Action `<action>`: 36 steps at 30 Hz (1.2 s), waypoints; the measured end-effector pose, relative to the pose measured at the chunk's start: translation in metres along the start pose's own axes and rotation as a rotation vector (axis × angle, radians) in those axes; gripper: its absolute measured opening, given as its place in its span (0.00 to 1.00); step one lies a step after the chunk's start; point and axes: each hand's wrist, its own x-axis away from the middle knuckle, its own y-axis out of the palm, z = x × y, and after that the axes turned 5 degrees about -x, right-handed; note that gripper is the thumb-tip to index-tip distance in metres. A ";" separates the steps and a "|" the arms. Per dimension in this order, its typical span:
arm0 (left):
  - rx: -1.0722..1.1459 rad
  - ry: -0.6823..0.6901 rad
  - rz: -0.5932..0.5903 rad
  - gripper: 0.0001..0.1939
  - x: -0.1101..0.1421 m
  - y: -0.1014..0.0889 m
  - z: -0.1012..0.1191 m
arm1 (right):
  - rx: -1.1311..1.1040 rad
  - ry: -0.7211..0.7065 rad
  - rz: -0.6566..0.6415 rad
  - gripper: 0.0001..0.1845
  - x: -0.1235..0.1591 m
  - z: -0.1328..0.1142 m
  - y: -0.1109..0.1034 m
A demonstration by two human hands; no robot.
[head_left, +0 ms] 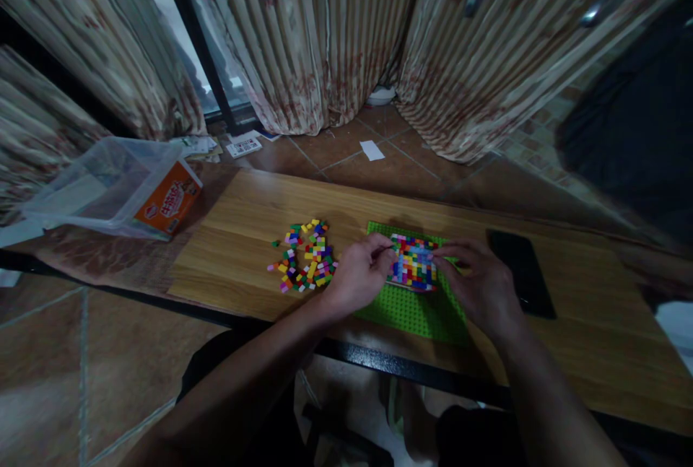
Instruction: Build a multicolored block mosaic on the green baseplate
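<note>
A block of many-coloured toy bricks (pixel 412 265) stands on a green studded baseplate (pixel 403 313), with a hand at either side. At its left edge is my left hand (pixel 360 271), thumb and forefinger pinched together; a small dark bit shows at the tips, too small to name. My right hand (pixel 484 281) is at the right edge, its fingertips closed near the upper right corner. Whether they hold a brick or only press the block, I cannot tell. Left of the baseplate, loose toy bricks (pixel 312 270) lie in a rough ring on the wooden table.
A black flat tablet-like object (pixel 520 273) lies right of the baseplate. A clear plastic bin (pixel 102 193) with an orange label stands at the table's left end. Papers (pixel 372 150) lie on the tiled floor beyond. Striped curtains (pixel 346 41) hang behind the wooden table (pixel 216 250).
</note>
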 end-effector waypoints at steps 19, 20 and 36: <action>-0.011 0.018 -0.001 0.07 0.001 -0.001 -0.002 | -0.102 0.077 0.012 0.12 0.003 0.004 0.005; -0.017 0.022 0.001 0.07 0.001 -0.001 -0.002 | -0.082 0.060 0.025 0.12 0.003 0.003 0.006; -0.042 0.023 -0.021 0.07 0.000 0.000 -0.007 | -0.186 0.101 0.029 0.09 0.002 0.002 0.016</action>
